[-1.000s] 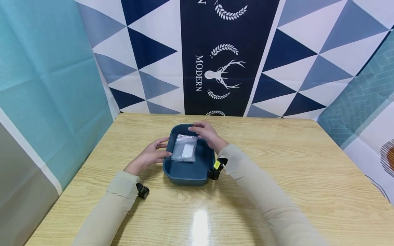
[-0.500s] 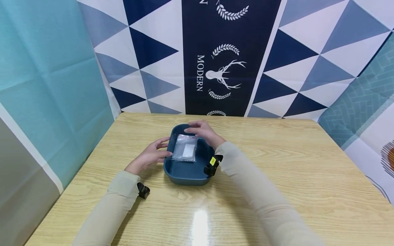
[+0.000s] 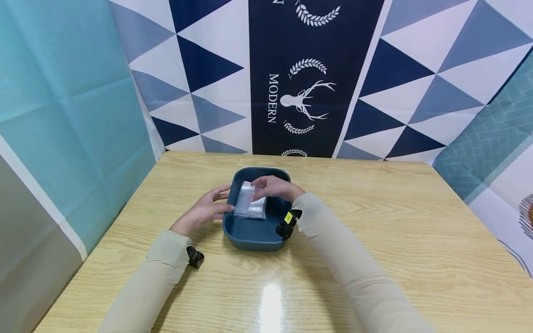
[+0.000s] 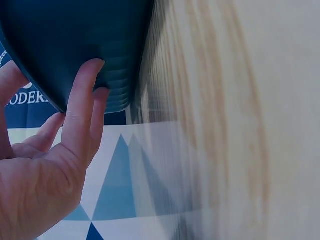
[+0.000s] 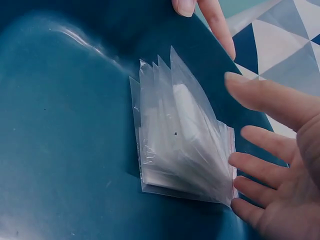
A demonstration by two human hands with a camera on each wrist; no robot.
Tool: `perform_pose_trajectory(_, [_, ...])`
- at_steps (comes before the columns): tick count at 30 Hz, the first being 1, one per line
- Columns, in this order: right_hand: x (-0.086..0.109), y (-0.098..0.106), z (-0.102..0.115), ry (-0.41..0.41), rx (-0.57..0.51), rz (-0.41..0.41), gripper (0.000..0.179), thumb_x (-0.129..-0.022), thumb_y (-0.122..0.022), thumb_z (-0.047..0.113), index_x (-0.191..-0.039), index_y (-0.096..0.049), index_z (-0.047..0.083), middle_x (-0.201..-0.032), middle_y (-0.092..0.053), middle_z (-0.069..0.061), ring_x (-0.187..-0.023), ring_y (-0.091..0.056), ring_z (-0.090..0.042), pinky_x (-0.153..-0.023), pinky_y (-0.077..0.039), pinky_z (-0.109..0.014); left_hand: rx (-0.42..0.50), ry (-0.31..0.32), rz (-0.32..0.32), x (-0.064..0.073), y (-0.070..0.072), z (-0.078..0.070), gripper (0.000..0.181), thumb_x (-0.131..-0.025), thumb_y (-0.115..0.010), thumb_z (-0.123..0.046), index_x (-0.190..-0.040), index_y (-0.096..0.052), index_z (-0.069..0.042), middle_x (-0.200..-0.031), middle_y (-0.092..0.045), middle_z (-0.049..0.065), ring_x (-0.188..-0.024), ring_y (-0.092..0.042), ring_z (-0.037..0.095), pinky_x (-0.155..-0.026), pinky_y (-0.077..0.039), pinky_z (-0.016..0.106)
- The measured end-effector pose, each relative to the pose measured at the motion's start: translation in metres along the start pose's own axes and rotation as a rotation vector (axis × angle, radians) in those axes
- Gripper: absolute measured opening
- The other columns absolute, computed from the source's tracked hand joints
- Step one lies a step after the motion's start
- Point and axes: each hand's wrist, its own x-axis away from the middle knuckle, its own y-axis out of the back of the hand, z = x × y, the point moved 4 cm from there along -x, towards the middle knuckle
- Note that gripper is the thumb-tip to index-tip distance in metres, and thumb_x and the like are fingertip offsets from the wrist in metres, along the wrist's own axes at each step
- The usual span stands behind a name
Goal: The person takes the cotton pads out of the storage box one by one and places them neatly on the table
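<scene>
A dark blue plastic tub point(image 3: 255, 246) sits on the table in the head view. Inside lies a stack of clear zip-lock bags point(image 3: 244, 204) with something white in them; the right wrist view shows several bag layers fanned apart. My left hand point(image 3: 201, 210) holds the tub's left wall, thumb over the rim and fingers against the outside, as the left wrist view shows. Reaching over the far right of the tub, my right hand point(image 3: 275, 187) has its fingertips at the zip edge of the bags point(image 5: 182, 140), thumb spread away from the fingers.
The wooden table point(image 3: 395, 231) extends around the tub. Patterned cloth point(image 3: 216, 78) hangs behind it, with a teal cloth point(image 3: 83, 101) along the left side. A black wrist camera point(image 3: 287, 225) on the right arm overlaps the tub's right rim in the head view.
My right hand has come down and nearer from the tub's far rim onto the bags, now covering part of them. My left hand stays at the left wall.
</scene>
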Motion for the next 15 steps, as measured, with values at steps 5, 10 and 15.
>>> perform_pose_trajectory(5, [0.0008, -0.0052, -0.0010, -0.019, 0.044, 0.114, 0.068, -0.077, -0.077, 0.021, -0.136, -0.045, 0.007, -0.138, -0.041, -0.012, -0.119, -0.040, -0.025, -0.105, -0.030, -0.040, 0.010, -0.004, 0.007, 0.0004, -0.0006, -0.0013, 0.070, -0.087, -0.063, -0.006, -0.147, -0.028, -0.015, -0.142, -0.032, 0.020, -0.110, -0.054, 0.034, -0.083, -0.052, 0.041])
perform_pose_trajectory(10, [0.0011, -0.0073, -0.0023, -0.033, 0.083, 0.149, 0.068, -0.073, -0.080, 0.018, -0.132, -0.048, 0.008, -0.133, -0.043, -0.010, -0.112, -0.040, -0.024, -0.102, -0.031, -0.037, 0.012, -0.005, 0.003, 0.0013, -0.0013, -0.0020, 0.070, -0.087, -0.063, -0.005, -0.147, -0.028, -0.015, -0.141, -0.033, 0.021, -0.108, -0.056, 0.033, -0.081, -0.052, 0.040])
perform_pose_trajectory(15, [-0.0008, -0.0083, -0.0022, -0.022, 0.111, 0.138, 0.063, -0.073, -0.080, 0.016, -0.129, -0.052, 0.006, -0.122, -0.049, -0.009, -0.106, -0.044, -0.023, -0.097, -0.035, -0.034, 0.009, -0.007, -0.004, 0.0021, -0.0012, -0.0023, 0.070, -0.087, -0.063, -0.004, -0.147, -0.028, -0.014, -0.141, -0.034, 0.020, -0.108, -0.056, 0.033, -0.081, -0.052, 0.040])
